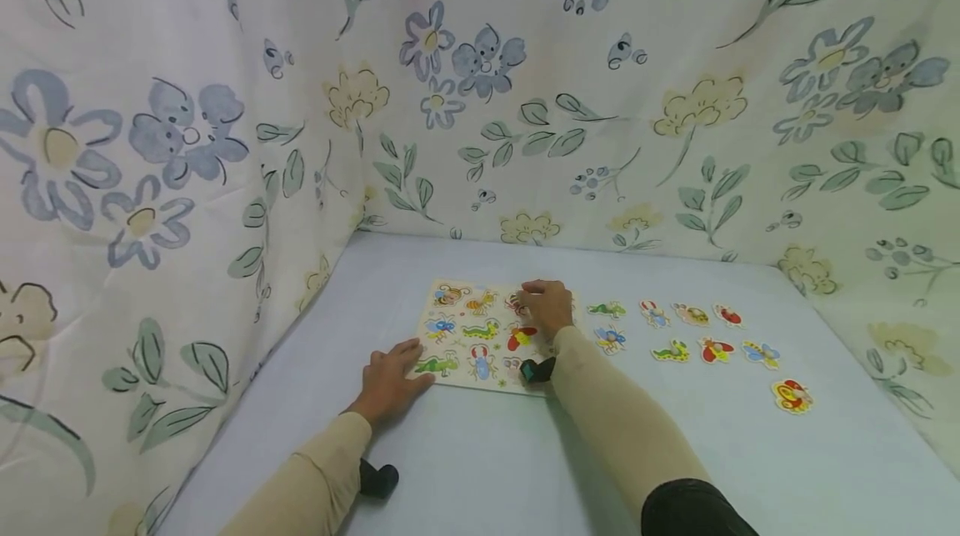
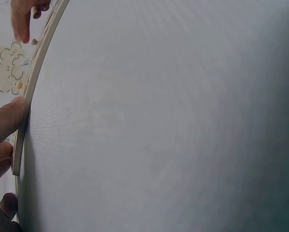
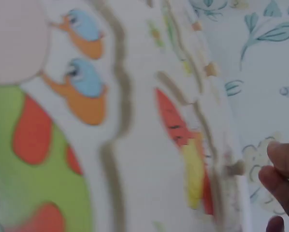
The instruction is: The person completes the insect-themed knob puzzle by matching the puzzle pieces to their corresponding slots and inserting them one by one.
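A wooden puzzle board (image 1: 457,390) with insect pictures lies flat on the table. My left hand (image 1: 390,382) holds its near left corner, thumb along the front edge and fingers by the left side; the thumb (image 2: 11,116) shows against the edge in the left wrist view. Over the board's back row, my right hand (image 1: 547,305) points its fingers down at a red-and-dark insect picture (image 1: 514,301). In the right wrist view its fingertips (image 3: 269,176) stand close to a small wooden peg (image 3: 235,168), with a gap between. Nothing shows between these fingers.
Several loose insect pieces lie right of the board, among them a grasshopper (image 1: 606,309), a snail (image 1: 691,314), a ladybug (image 1: 728,316), a caterpillar (image 1: 671,351) and a red-yellow piece (image 1: 792,396) nearest the front. Flowered cloth (image 1: 525,169) hangs behind and left of the table.
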The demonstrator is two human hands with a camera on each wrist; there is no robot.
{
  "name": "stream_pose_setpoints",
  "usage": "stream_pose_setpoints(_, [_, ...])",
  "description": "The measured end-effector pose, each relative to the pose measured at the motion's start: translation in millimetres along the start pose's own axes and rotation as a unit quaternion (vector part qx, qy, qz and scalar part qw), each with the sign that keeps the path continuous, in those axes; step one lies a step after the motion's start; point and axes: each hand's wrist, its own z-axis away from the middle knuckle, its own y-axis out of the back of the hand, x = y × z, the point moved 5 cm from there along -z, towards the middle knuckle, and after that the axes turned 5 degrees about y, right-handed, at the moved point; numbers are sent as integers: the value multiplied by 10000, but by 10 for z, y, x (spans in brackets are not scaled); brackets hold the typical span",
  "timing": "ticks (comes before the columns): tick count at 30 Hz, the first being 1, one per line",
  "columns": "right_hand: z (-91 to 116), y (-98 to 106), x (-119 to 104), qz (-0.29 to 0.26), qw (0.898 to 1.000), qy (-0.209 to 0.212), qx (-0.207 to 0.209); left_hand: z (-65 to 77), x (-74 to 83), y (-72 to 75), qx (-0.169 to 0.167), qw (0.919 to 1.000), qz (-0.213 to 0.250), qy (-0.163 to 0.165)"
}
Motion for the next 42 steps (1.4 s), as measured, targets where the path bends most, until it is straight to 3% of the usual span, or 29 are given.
stream_pose_setpoints(6, [82, 276, -259, -55, 9975, 699, 11, 28, 49, 6, -41, 9999, -55, -91])
stream_pose_setpoints(21, [570, 998, -632, -437, 9887, 1428, 138, 66, -39, -81, -220, 9996, -152, -90])
stream_pose_setpoints(31, [905, 1646, -861, -640, 9748, 2043, 627, 66, 10, -39, -220, 9996, -80, -155])
stream_pose_setpoints(42, [1289, 2354, -771, -724, 9641, 2095, 1460, 13, 57, 14, -316, 9989, -227, -259])
